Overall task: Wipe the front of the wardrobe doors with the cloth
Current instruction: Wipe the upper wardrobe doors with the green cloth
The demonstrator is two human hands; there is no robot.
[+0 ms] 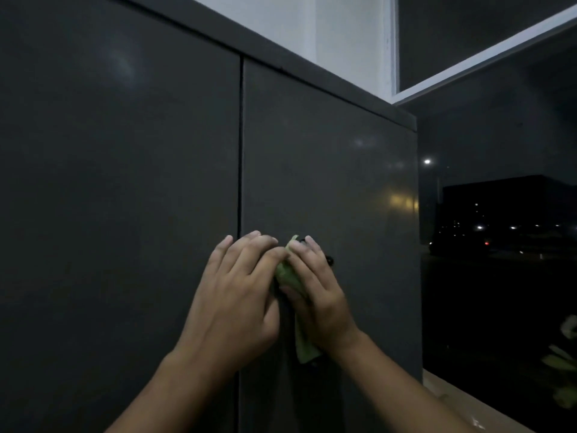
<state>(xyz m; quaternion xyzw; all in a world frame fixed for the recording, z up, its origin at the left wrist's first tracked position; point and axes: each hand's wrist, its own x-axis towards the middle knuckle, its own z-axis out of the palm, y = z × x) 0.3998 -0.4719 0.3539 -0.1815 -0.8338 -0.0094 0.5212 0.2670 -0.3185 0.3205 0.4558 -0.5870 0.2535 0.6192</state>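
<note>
Two dark grey wardrobe doors fill the view, the left door [118, 182] and the right door [327, 170], split by a thin vertical gap. A green cloth [288, 276] is bunched between both hands in front of the right door. My left hand [237, 295] pinches the cloth's upper part with curled fingers. My right hand [315, 292] grips the cloth from the other side, and a strip of it hangs below the palm. A small dark knob [330, 261] shows just right of my right fingers. Most of the cloth is hidden by the hands.
To the right of the wardrobe is a dark window [499, 245] with distant lights. A pale sill [462, 398] runs below it, with green leaves [565, 364] at the far right edge. A white wall [327, 42] rises above the wardrobe top.
</note>
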